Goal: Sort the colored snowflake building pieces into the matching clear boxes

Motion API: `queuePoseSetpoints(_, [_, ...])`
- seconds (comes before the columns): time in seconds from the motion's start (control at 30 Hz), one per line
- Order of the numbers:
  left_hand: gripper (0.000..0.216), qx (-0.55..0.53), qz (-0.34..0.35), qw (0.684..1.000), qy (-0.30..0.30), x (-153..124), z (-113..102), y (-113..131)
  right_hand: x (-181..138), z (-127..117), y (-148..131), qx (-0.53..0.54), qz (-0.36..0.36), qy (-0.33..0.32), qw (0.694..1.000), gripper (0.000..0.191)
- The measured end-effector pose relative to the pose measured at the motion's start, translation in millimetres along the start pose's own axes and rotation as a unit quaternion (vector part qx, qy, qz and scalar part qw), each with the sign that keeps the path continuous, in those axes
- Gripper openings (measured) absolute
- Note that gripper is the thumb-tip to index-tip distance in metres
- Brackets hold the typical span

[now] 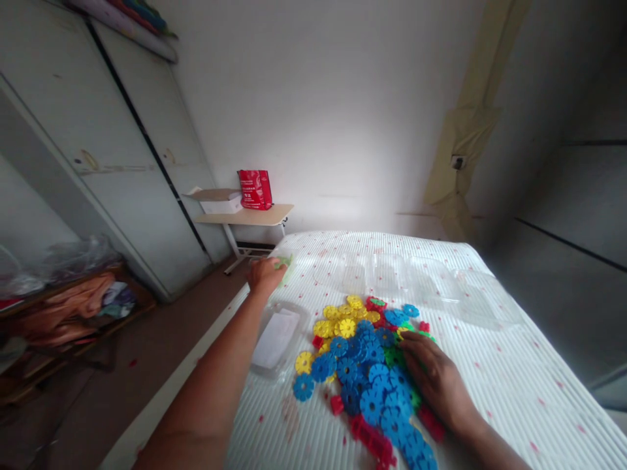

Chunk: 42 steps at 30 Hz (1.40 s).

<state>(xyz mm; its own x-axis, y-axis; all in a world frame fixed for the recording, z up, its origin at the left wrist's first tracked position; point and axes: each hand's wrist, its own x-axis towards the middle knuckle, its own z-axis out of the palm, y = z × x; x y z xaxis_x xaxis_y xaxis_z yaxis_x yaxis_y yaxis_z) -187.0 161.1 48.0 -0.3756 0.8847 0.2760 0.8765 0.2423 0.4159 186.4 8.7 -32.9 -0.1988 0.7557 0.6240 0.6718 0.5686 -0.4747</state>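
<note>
My left hand (266, 274) reaches to the far left edge of the table, its fingers curled at a pale green, see-through plastic thing (285, 264) whose kind is too blurred to tell. My right hand (438, 378) rests with fingers stretched out against the right side of a heap of notched plastic discs. Blue discs (365, 365) fill the middle and front of the heap. Yellow discs (343, 320) lie behind them to the left. Green discs (393, 357) show partly beside my right fingers. Red connector pieces (372, 438) stick out at the front.
A clear plastic tub (298, 326) with a white paper inside stands left of the heap. Several clear containers (431, 281) line the back of the table (509, 391). Beyond it, a small desk (264, 215) bears a white box (221, 203) and a red bag (255, 189).
</note>
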Motion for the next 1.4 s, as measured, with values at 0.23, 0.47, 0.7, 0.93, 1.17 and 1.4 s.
queuePoseSetpoints(0.23, [0.033,0.057,0.032,0.997,-0.033,-8.5,20.6,-28.0,0.6,1.2,-2.4,-0.011,-0.002,-0.006,1.000,0.022])
queuePoseSetpoints(0.47, [0.067,0.051,-0.035,0.998,-0.016,-1.3,34.7,-33.4,-0.4,-0.3,0.5,-0.019,0.003,-0.011,1.000,0.022])
queuePoseSetpoints(0.7, [0.071,0.010,-0.032,0.999,-0.003,4.3,46.3,-47.9,-0.5,0.8,1.4,-0.011,0.005,-0.011,1.000,0.022])
queuePoseSetpoints(0.93, [0.064,-0.016,-0.022,0.999,0.018,6.3,48.5,-42.5,0.2,1.6,0.7,-0.020,-0.001,-0.008,1.000,0.022])
queuePoseSetpoints(1.17, [0.053,-0.052,0.026,0.998,0.034,3.2,18.2,-16.9,1.8,-0.3,0.0,-0.019,-0.014,0.007,1.000,0.022])
queuePoseSetpoints(1.4, [0.046,-0.218,0.123,0.967,-0.045,-41.5,-46.7,5.5,11.0,-11.7,-6.9,-0.026,-0.017,0.015,0.999,0.028])
